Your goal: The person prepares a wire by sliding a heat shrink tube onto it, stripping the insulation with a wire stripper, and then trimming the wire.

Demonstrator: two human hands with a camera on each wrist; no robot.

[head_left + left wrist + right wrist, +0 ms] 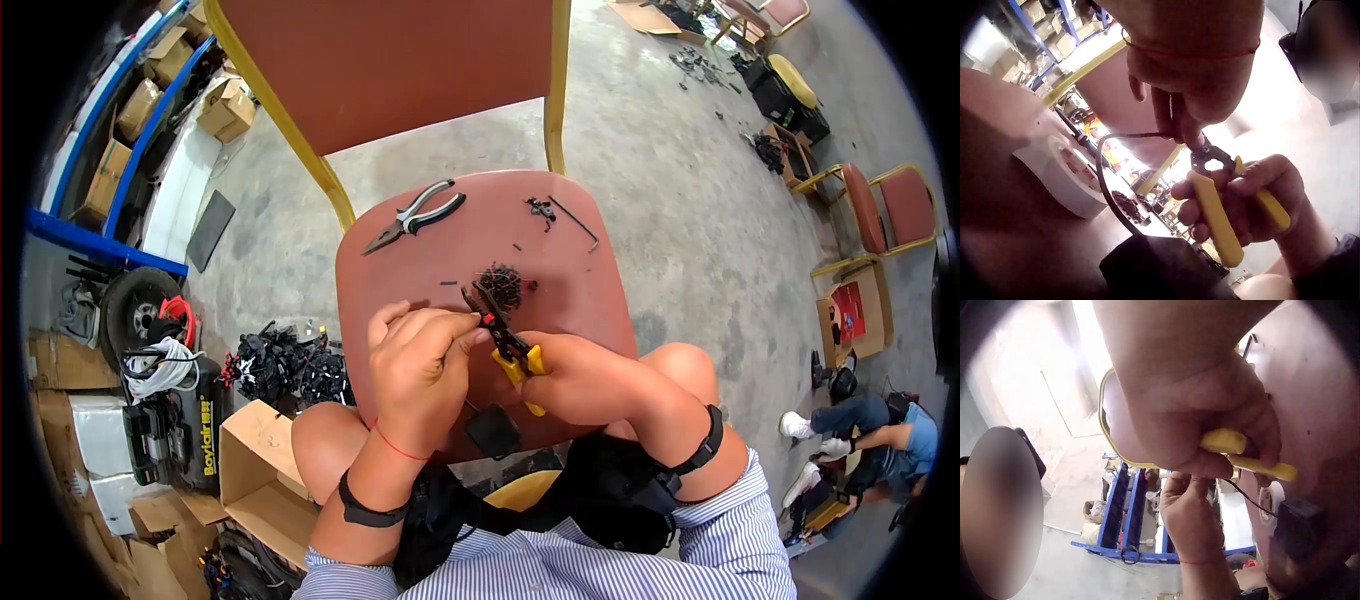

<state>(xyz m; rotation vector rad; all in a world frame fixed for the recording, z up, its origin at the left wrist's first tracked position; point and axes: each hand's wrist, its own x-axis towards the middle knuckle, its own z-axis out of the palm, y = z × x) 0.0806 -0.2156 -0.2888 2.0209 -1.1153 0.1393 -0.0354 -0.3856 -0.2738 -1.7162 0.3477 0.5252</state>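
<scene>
In the head view, my right hand (572, 372) grips yellow-handled wire strippers (513, 347), their dark jaws pointing up and away over the chair seat (390, 285). The left hand (420, 362) pinches between thumb and fingertips right beside those jaws. A thin black cable (1105, 178) runs from the pinching fingers down to a black box (493, 432), close to the seat's front edge. Fingers hide the cable's end. Just beyond the jaws lies a pile of small black pieces with thin leads (507, 286).
Grey-and-black pliers (415, 216), small black parts (541, 209) and a hex key (576, 222) lie toward the seat's back. A white roll (1066, 178) shows in the left wrist view. Left of the chair are a black heap (290, 368) and a cardboard box (262, 480). Another person (880, 445) sits right.
</scene>
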